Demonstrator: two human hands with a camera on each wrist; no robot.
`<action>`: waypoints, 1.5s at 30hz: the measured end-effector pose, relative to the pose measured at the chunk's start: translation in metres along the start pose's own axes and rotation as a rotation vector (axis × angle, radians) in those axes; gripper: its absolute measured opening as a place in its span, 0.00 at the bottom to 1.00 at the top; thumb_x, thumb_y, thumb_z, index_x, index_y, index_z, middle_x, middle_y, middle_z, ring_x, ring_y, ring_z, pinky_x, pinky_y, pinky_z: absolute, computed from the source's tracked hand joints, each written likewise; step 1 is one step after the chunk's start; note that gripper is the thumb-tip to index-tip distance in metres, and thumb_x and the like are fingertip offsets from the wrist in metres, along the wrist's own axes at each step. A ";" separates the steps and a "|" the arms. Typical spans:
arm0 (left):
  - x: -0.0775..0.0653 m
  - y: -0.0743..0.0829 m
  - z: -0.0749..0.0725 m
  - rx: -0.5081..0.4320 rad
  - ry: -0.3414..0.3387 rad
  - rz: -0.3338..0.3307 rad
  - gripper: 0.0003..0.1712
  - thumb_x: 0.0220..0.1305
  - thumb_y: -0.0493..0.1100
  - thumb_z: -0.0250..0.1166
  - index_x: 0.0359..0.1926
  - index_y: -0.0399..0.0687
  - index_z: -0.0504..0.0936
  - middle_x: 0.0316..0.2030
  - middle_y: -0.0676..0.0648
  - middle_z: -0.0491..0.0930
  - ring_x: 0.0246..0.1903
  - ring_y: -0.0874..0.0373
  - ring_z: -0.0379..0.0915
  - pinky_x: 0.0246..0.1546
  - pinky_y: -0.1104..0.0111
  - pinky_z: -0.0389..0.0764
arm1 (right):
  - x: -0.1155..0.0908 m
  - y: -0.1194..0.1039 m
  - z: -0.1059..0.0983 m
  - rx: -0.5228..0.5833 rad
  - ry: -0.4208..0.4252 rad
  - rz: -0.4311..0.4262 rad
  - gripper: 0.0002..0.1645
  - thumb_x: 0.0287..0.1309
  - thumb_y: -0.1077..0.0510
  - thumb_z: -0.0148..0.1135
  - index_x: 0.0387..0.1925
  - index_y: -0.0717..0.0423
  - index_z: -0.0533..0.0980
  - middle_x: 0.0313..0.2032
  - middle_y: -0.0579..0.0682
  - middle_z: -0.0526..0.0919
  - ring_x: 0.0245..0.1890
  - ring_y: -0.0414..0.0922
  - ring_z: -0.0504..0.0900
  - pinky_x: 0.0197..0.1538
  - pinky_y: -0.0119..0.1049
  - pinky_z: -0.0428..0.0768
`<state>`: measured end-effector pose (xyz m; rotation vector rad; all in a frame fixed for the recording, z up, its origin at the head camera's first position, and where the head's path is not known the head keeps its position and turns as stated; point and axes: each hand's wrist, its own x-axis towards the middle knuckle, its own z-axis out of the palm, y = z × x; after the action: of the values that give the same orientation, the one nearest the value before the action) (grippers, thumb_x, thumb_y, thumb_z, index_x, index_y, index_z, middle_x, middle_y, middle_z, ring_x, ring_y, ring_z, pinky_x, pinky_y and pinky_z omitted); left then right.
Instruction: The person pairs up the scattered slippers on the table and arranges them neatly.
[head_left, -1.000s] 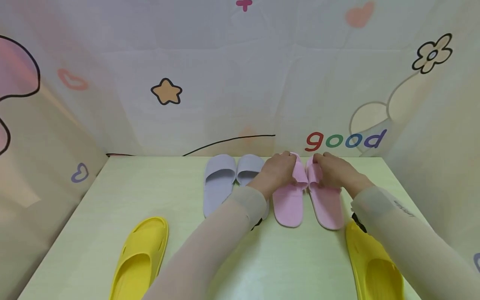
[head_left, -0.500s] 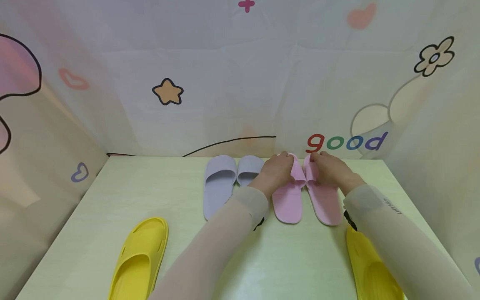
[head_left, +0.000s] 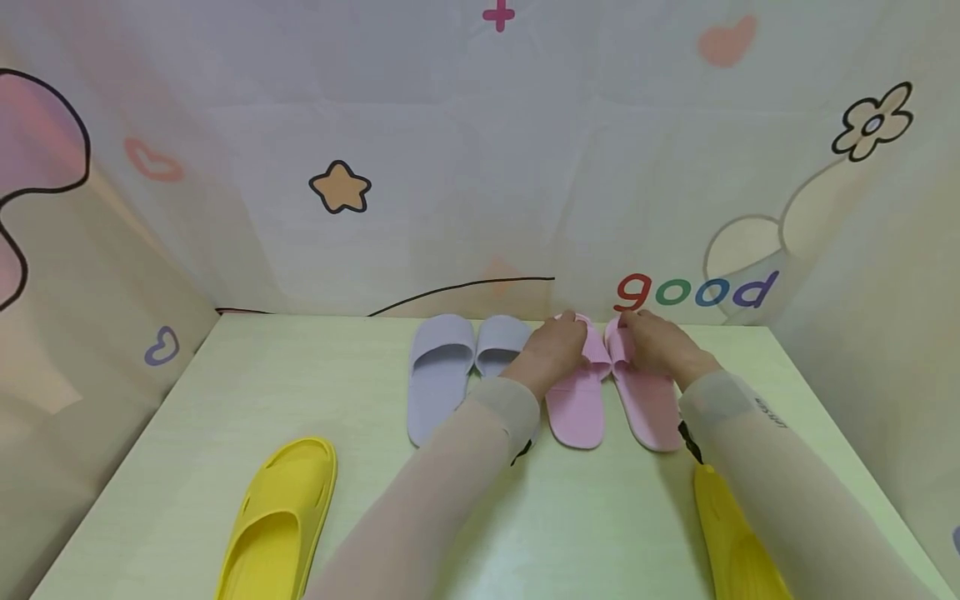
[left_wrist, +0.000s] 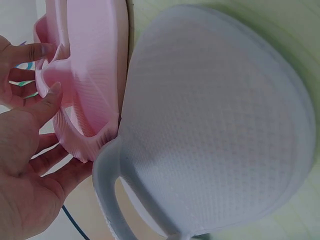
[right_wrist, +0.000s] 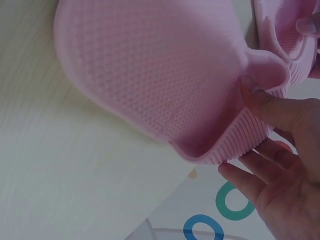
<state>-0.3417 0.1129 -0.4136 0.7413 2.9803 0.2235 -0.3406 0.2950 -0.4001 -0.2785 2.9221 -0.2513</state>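
The left pink slide (head_left: 577, 415) is gripped by the left hand (head_left: 551, 352) and the right pink slide (head_left: 649, 410) by the right hand (head_left: 662, 343), beside lilac slides (head_left: 435, 402), with yellow slides (head_left: 288, 487) placed nearer.

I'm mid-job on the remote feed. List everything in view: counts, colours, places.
Table: 1, pale wood, spanning the foreground.
Pink slippers: 2, pink, side by side at the back, right of centre.
Lavender slippers: 2, pale lavender-grey, left of the pink pair; one partly hidden by an arm.
Yellow slippers: 2, yellow, one near left, one near right partly under a sleeve.
Printed cloth: piece count unclear, pale with coloured prints, behind and at both sides.
Sleeves: 2, off-white, on both arms.
Straps: 2, black, partly seen by the cuffs.
Left hand: 1, bare, pinching the left pink slipper's band.
Right hand: 1, bare, pinching the right one's band.
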 end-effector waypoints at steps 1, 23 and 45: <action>0.000 0.000 0.000 0.003 0.000 0.003 0.30 0.68 0.57 0.69 0.64 0.47 0.80 0.61 0.47 0.76 0.59 0.50 0.78 0.58 0.62 0.82 | 0.000 0.001 0.001 0.000 0.001 -0.003 0.36 0.59 0.60 0.72 0.66 0.65 0.69 0.59 0.67 0.76 0.56 0.62 0.78 0.67 0.63 0.75; -0.003 -0.005 0.001 -0.079 -0.096 0.016 0.42 0.78 0.65 0.52 0.79 0.42 0.61 0.75 0.44 0.67 0.76 0.50 0.61 0.77 0.64 0.64 | -0.002 0.007 -0.007 0.032 -0.106 -0.049 0.38 0.72 0.60 0.58 0.79 0.58 0.60 0.70 0.69 0.71 0.64 0.67 0.74 0.73 0.68 0.64; -0.032 -0.032 -0.023 0.041 -0.078 0.063 0.36 0.75 0.63 0.58 0.74 0.48 0.70 0.70 0.47 0.70 0.70 0.48 0.68 0.73 0.57 0.70 | -0.032 0.001 -0.019 0.033 -0.019 -0.119 0.43 0.66 0.57 0.66 0.77 0.66 0.61 0.71 0.75 0.66 0.69 0.73 0.67 0.71 0.71 0.64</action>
<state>-0.3307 0.0676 -0.3948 0.8298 2.8991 0.1339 -0.3140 0.3052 -0.3763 -0.4473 2.8837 -0.3125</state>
